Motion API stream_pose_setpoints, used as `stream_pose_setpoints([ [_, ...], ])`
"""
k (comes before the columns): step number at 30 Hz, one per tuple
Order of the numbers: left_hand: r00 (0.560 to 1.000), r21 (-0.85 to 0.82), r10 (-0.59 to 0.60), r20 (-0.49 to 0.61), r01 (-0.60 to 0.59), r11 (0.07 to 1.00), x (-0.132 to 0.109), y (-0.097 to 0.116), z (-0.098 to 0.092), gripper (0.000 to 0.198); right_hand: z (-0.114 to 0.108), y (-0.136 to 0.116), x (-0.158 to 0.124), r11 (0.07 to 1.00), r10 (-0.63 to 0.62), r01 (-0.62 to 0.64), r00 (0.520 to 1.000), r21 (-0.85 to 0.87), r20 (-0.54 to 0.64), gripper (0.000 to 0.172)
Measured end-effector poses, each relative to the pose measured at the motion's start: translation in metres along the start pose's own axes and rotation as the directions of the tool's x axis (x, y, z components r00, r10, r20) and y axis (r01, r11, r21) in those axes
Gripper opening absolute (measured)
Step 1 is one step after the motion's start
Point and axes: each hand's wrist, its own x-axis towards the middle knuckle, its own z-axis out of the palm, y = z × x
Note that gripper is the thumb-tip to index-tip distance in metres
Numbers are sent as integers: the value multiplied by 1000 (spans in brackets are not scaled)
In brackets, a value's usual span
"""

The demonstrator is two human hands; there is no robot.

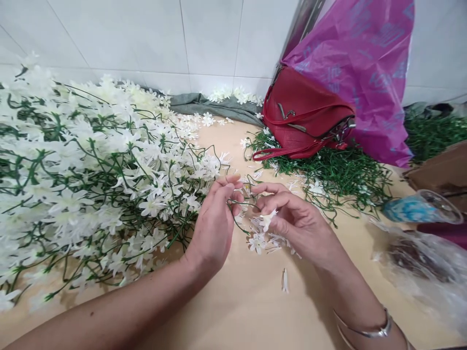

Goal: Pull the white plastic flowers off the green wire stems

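Note:
My left hand point(215, 218) is closed on a thin green artificial flower stem point(236, 219), pinched between thumb and fingers. In my right hand point(295, 218), thumb and fingers hold a small white artificial flower point(267, 220). Both hands are close together above the table. Under my right hand lie loose white petals point(257, 243) and several stamen pieces. One small white stamen bundle point(285, 281) rests apart, nearer to me. A large heap of white flowers on green stems point(109, 180) fills the table left of my left hand.
A red handbag point(306, 112) sits on a pile of bare green stems point(335, 170) at the back right, with a purple plastic bag point(375, 73) behind it. On the right are a blue-patterned cup point(416, 209) lying tilted and a clear plastic bag point(426, 267). White tiles line the wall.

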Motion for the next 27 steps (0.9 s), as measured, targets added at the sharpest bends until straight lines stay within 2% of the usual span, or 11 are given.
stream_pose_setpoints([
  [3,999,125,21,28,-24,992,-3,-5,-3,18,2,0,1,998,58,-58,998,15,-14,14],
  [5,991,292,57,120,-90,952,-4,-10,-6,18,1,2,2,998,57,-55,995,35,-77,12],
  [7,965,434,73,253,-180,883,-5,-15,-9,20,-3,2,3,999,31,-27,993,41,-116,12],
  [9,937,500,49,346,-229,835,-5,-18,-12,25,-6,2,4,999,15,-11,992,34,-128,13],
  [11,924,508,24,382,-232,829,-4,-20,-14,27,-9,2,4,999,25,-21,989,27,-145,15],
  [14,924,486,9,381,-209,848,-2,-20,-14,21,-11,3,3,996,80,-74,983,40,-164,17],
  [17,933,470,-20,358,-162,868,-1,-15,-13,21,-13,1,3,985,133,-115,981,128,-138,17],
  [22,937,392,-123,327,-16,920,0,-12,-12,23,-16,-7,2,950,153,-118,983,289,-101,15],
  [25,948,319,-158,277,65,945,2,-15,-15,31,-18,-6,2,947,173,-142,981,290,-86,15],
  [27,951,292,-153,267,72,954,3,-15,-16,33,-18,-3,1,954,179,-152,980,260,-83,13],
])
